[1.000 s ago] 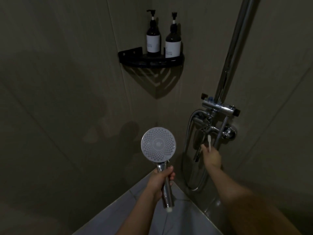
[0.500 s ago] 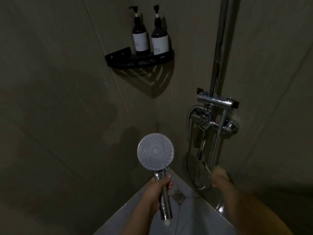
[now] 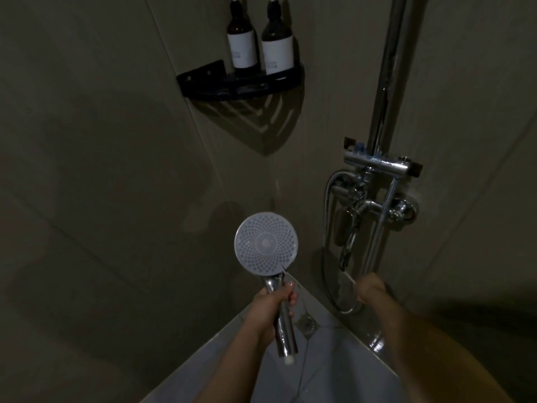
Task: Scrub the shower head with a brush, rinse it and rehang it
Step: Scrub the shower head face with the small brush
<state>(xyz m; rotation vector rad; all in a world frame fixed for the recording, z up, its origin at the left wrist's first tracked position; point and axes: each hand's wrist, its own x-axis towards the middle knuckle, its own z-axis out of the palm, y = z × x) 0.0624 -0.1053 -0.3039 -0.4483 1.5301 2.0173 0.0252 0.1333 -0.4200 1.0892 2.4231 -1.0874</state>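
Chrome handle in its grip, the left hand [image 3: 271,308] holds the shower head [image 3: 266,245] upright at the centre of the view, its fingers curled round the handle just under the round, dotted face, which is turned toward the camera. The handle's lower end juts out below the fist, over the pale floor [image 3: 334,370]. The right hand [image 3: 370,289] is closed around a thin white brush [image 3: 350,277], whose tip pokes up and to the left from the fist; the brush is well apart from the shower head and sits just below the chrome mixer [image 3: 377,165]. A hose [image 3: 327,242] loops down from the mixer beside the vertical pipe [image 3: 386,82]. A floor drain [image 3: 306,322] lies between the two forearms. High in the corner, a black shelf [image 3: 241,85] carries two dark pump bottles [image 3: 260,45] with white labels, side by side. The walls are dim, with soft shadows.
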